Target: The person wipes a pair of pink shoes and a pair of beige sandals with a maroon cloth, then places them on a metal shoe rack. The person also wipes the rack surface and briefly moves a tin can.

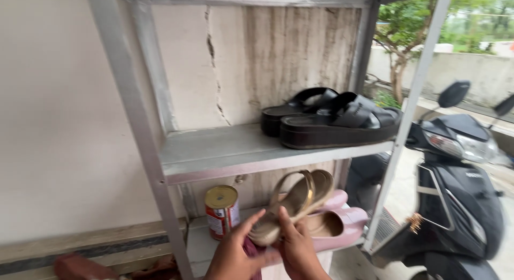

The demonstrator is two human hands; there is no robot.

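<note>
Already lifted: pair of tan strappy sandals with gold-edged bands, stacked sole to sole, heel end clasped in both hands, toes angled up and away. Left hand cups underneath, fingers closed; right hand wraps the side. Not yet set down. Just beyond the grip lie pink flat shoes; left of it a red tin can; above, black platform sandals on the grey metal shelf.

Both hands, left hand and right hand, hold a sandal before the rack's lower shelf; tin at its left, platform sandals on the upper shelf's right end.
</note>
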